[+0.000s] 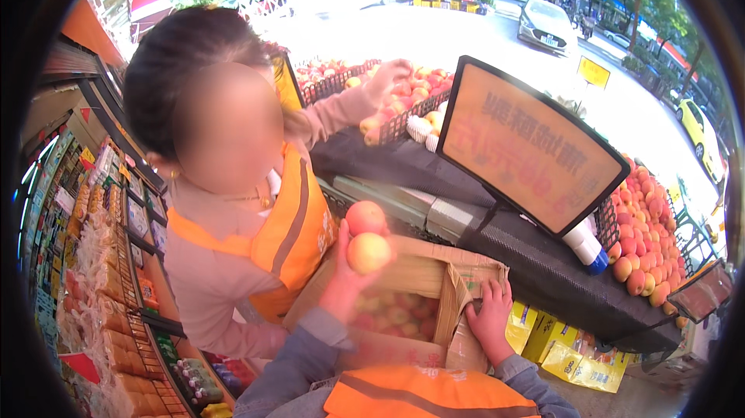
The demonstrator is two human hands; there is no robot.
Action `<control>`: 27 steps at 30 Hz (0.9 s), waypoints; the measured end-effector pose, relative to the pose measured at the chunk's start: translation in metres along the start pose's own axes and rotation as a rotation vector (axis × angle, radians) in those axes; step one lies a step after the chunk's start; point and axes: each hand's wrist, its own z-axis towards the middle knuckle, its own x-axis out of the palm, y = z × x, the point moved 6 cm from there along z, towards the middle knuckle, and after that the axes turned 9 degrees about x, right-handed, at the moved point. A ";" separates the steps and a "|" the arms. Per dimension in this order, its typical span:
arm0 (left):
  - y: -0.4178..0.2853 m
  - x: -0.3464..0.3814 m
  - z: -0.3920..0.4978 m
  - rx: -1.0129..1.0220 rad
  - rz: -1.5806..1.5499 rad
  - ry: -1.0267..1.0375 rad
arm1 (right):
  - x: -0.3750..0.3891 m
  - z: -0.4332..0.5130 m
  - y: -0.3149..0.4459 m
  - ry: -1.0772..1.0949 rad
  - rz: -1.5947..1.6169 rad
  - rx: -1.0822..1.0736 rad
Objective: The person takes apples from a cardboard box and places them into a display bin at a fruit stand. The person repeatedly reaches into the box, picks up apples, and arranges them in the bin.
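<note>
Two apples, a reddish one [365, 218] and a yellow one [369, 253], are held together in my raised left hand [344, 283]. Below them stands an open cardboard box [401, 349], with many apples [398, 314] lying inside, slightly blurred. My right hand [492, 318] grips the folded flap at the box's right side, its fingers bent over the cardboard. Part of the box's left side is hidden by my left forearm.
A co-worker in an orange apron [291, 214] stands close on the left, one hand [390, 77] at a fruit crate [407, 121]. A sign board [532, 144] rises above the black-covered stand [524, 261]. Piled fruit [646, 231] lies right; packed shelves [116, 301] line the left.
</note>
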 end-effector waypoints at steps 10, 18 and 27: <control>0.001 0.004 -0.002 0.044 0.018 0.110 | -0.004 -0.001 0.003 -0.010 0.028 -0.014; -0.014 0.017 -0.002 0.099 -0.077 0.082 | -0.003 -0.002 0.004 -0.060 0.012 -0.065; -0.019 0.046 -0.023 0.226 -0.162 0.078 | 0.006 -0.001 -0.002 -0.039 -0.035 -0.042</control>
